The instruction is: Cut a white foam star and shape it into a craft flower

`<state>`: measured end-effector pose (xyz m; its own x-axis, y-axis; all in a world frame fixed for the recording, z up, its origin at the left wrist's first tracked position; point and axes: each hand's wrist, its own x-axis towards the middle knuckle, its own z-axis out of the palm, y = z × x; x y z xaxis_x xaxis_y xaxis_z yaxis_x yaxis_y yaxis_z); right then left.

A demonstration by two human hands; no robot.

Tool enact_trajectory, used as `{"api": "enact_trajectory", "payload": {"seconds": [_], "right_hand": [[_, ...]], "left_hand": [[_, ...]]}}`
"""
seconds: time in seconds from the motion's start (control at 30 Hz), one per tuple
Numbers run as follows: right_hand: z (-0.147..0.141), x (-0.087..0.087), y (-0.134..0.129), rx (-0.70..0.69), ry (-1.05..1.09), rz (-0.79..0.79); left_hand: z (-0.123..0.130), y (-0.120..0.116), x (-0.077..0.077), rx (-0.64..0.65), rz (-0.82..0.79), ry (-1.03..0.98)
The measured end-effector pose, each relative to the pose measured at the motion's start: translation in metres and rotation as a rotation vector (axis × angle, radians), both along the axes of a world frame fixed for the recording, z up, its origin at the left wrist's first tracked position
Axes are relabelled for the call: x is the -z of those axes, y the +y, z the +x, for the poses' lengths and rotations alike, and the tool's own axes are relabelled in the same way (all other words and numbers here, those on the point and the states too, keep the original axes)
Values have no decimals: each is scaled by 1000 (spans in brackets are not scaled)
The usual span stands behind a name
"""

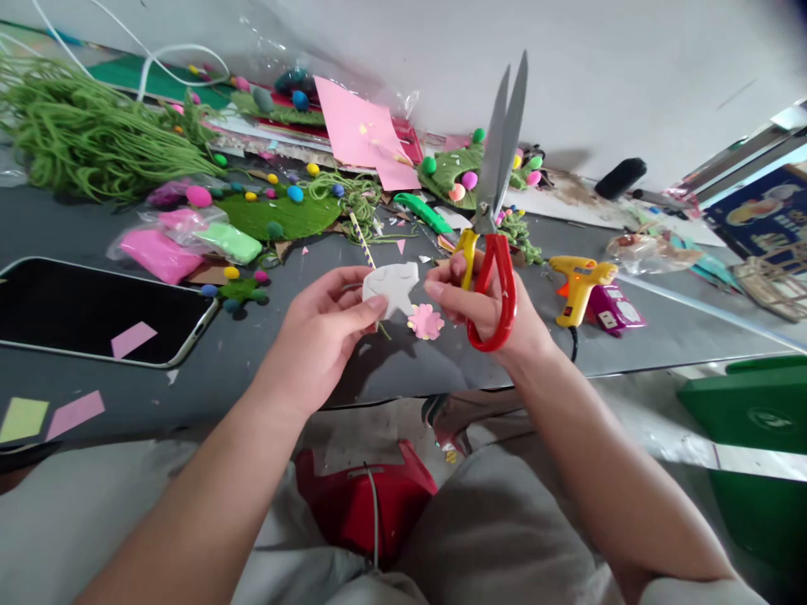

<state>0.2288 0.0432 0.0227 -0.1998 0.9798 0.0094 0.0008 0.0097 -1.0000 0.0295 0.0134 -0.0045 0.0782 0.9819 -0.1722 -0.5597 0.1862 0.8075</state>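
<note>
Between the thumb and fingers of my left hand (334,328) is a white paper cutout (392,288) with a scalloped lower edge and faint lines on it. My right hand (498,307) holds a pair of scissors (495,210) by its red and yellow handles, the blades pointing up and slightly parted. The right thumb and fingertips are close to the cutout's right edge, with a small gap between. Just below, between the two hands, a pink paper flower (426,322) with yellowish edges lies on the dark table (391,370).
A phone (94,311) lies at the left, near clay packets (164,252) and green yarn (107,126). Pink paper (366,130) and felt pieces with pompoms stand behind. At the right are a yellow glue gun (580,281), a purple box (616,309) and a green bin (756,420).
</note>
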Motion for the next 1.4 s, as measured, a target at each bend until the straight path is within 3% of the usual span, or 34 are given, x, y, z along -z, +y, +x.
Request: {"api": "enact_trajectory", "payload": {"seconds": [0.13,0.2,0.27,0.4,0.5,0.67,1.13,1.4], "right_hand": [[9,6,13,234,-40,179],[15,4,15,269,-78,193],[21,-3,14,212,-190,118],[33,-15,5,-39,-443,-62],[38,-16,-3,-191,-633,-52],[41,-20,-14,-299,-857,-77],[39,-20,-17,-371,-814,-178],[37,-18,-17,-410,-740,-176]], "left_hand": [[-3,-1,-1,-17,131,136],[-4,-1,-1,-28,180,222],[-5,-1,-1,-69,215,296],[-10,4,1,-246,236,329],[-16,7,2,-356,216,300],[-25,8,-1,-371,240,260],[-27,12,-1,-451,225,242],[-26,8,-2,-372,189,292]]}}
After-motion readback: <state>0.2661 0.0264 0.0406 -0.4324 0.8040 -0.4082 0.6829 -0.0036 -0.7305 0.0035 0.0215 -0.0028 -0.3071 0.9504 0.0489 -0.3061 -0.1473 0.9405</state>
